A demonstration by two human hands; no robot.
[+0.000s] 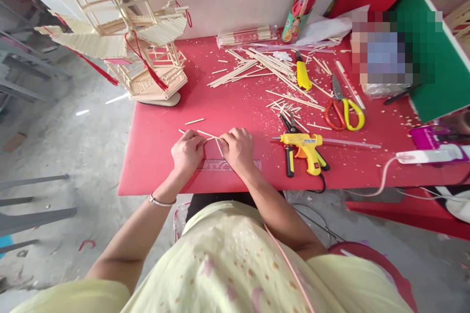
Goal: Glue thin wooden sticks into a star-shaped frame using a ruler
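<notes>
Close together over the red tabletop, my left hand [188, 152] and my right hand [237, 149] are both closed in a pinch. Between them thin wooden sticks [207, 133] meet at an angle near my right fingertips. My left fingers grip a stick whose far end pokes out past the knuckles. My right thumb and fingers hold the sticks where they meet; the exact joint is partly hidden. A short loose stick [194, 121] lies just beyond my left hand. Under my wrists lies a clear patterned ruler [220, 165], partly covered by my right forearm.
A wooden stick pagoda model [147, 54] with red tassels stands at the left. On the right are a yellow glue gun [303, 149] over pliers, scissors [343, 107], a yellow cutter [302, 72] and scattered sticks [257, 66]. A white power strip [426, 155] has a trailing cord.
</notes>
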